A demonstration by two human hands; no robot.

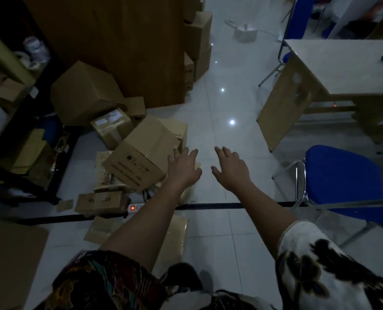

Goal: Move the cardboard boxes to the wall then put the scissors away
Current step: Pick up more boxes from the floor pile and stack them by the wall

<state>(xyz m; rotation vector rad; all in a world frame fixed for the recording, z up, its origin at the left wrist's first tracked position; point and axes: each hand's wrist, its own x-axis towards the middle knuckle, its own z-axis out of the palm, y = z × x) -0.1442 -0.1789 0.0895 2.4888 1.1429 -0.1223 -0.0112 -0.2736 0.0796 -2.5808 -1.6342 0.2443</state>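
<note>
Several cardboard boxes lie heaped on the white tile floor at left. A tilted box with black print (pixel 144 153) is nearest me. Behind it sit a labelled box (pixel 112 127) and a large box (pixel 84 92) against the brown wooden cabinet (pixel 123 41). A flat small box (pixel 100 202) lies at the front. My left hand (pixel 184 167) reaches out with fingers spread at the printed box's right edge; contact is unclear. My right hand (pixel 230 166) hovers open over bare floor, holding nothing. No scissors are visible.
A dark shelf rack (pixel 18 153) stands at left. A beige desk (pixel 333 70) and a blue chair (pixel 342 180) stand at right. A black cable (pixel 230 204) crosses the floor, with a power strip (pixel 134 207) glowing red. More boxes (pixel 198 41) are stacked beyond the cabinet.
</note>
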